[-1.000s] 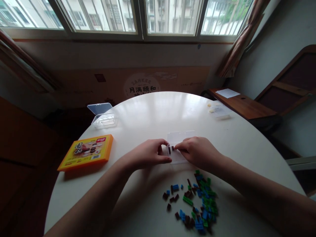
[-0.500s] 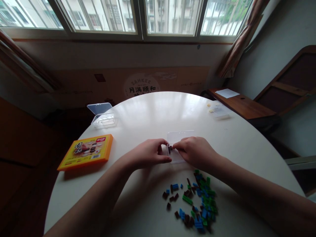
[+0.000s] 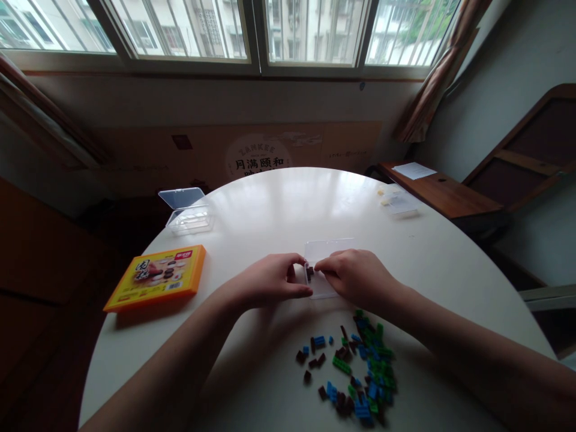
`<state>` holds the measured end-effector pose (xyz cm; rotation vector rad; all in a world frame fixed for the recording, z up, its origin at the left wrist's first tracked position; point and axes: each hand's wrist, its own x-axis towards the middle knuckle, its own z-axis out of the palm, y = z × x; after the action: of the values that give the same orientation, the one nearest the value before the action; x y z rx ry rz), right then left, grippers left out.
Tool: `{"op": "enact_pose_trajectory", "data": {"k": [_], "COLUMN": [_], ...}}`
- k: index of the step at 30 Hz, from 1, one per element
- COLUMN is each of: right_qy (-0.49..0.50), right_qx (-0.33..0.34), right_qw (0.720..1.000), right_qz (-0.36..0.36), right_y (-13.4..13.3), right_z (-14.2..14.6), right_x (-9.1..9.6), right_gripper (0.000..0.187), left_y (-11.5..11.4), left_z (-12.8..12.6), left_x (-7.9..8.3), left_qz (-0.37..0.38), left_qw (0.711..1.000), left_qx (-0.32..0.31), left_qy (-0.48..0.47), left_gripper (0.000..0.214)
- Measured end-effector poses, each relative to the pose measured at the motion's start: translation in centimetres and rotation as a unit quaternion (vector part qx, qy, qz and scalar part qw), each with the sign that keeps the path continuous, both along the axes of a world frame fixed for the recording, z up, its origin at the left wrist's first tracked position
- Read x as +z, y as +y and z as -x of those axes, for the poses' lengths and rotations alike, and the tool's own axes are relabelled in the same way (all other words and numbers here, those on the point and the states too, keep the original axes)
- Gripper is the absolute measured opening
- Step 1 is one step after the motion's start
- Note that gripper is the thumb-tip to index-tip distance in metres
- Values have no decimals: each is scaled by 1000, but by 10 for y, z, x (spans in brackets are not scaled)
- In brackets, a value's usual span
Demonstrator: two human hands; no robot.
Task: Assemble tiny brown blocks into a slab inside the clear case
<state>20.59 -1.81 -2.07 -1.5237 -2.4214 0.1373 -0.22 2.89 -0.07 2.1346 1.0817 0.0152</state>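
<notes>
A small clear plastic box (image 3: 330, 246) lies on the white table with its long side facing me. Small dark brown building bricks (image 3: 310, 273) sit inside its left end. My left hand (image 3: 274, 279) curls around that end, index finger and thumb on the box's edges. Reaching in from the right, my right hand (image 3: 355, 277) has its fingers drawn together, the index fingertip at a brown brick; the other fingertips are partly hidden. Closer to me lies a loose pile of green, blue and brown building bricks (image 3: 375, 378), with several scattered to its left.
The round white table (image 3: 279, 204) holds an orange-yellow game box (image 3: 162, 275) at left. Behind that stands an open clear plastic case (image 3: 191, 219). Another clear container (image 3: 400, 201) with yellowish pieces beside it lies at far right. A wooden desk (image 3: 454, 195) stands beyond.
The brown bricks at the box's left end have shifted slightly under my right fingertip. Both hands stay in nearly the same place.
</notes>
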Motion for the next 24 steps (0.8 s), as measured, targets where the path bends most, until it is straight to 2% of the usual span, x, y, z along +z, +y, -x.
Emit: {"op": "enact_pose_trajectory", "data": {"k": [15, 24], "right_qy": [36, 35], "right_qx": [33, 26], "right_qw": [999, 999], "right_qz": [10, 14], "right_y": [0, 1], "right_z": [-2, -3], "right_x": [1, 0], "right_gripper": [26, 25], "left_y": [-1, -1], "left_z": [-1, 0], "left_x": [2, 2], "left_qz": [3, 4], "left_qw": [1000, 1000], "left_qx": [1, 2], "left_qy": [2, 0], "left_gripper": [52, 54]}}
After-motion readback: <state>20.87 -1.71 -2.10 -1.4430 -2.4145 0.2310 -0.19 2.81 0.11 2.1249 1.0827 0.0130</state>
